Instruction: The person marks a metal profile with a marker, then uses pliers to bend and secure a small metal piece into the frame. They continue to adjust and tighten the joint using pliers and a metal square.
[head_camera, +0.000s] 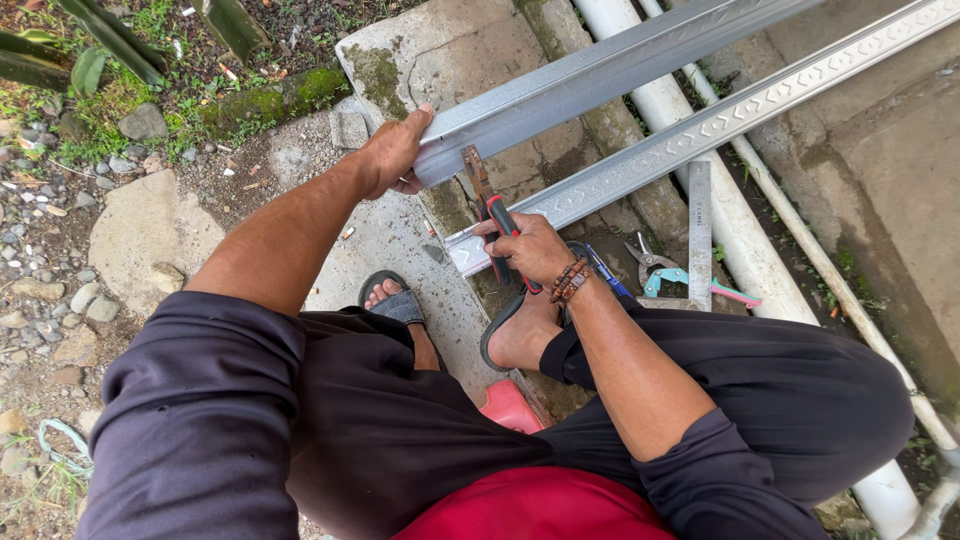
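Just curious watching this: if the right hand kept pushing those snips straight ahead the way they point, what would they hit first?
The right hand aims the red-handled snips up at the near end of the upper metal channel, which the left hand steadies. That channel comes first, probably; the blades already look to be at its edge.

we see concrete slab (400, 240) | on it: two metal channels (720, 125), white pipe (740, 240), steel square (699, 230), pliers (655, 262)

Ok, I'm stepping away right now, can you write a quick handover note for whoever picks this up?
Left hand grips the end of the upper metal channel, holding it raised off the concrete slab.
Right hand holds red-handled snips, blades at that channel's end.
Patterned channel lies alongside; metal square, teal-handled pliers beside the right foot.
Done: no finished cut visible.
Left: the cut itself.
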